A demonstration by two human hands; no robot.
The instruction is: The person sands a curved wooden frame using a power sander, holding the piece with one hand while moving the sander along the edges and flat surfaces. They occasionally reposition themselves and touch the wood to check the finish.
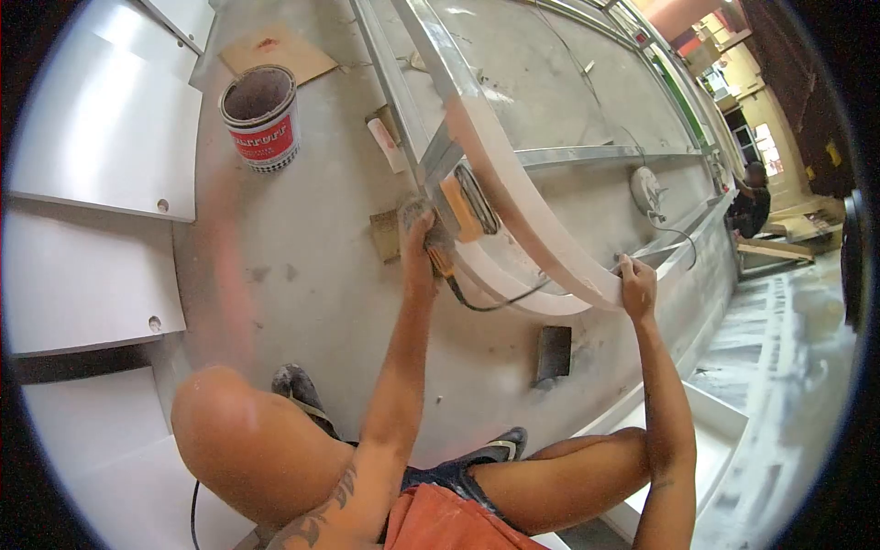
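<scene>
My left hand [421, 240] is wrapped round the dusty grip of a yellow-orange electric sander [461, 209]. The flat pad of this tool faces the inner side of a curved white frame piece [548, 226]. A black cord [484, 307] runs from the sander's lower end and passes behind the curve. At the near end of that piece, my right hand [639, 286] grips its edge, thumb and fingers closed on it.
A red-labelled paint can [262, 124] stands on the dusty floor beside a plywood piece [280, 53]. White panels [96, 266] line the left. A dark block [553, 352] lies near my feet. Metal framing [596, 156] extends beyond, where another person [752, 197] sits.
</scene>
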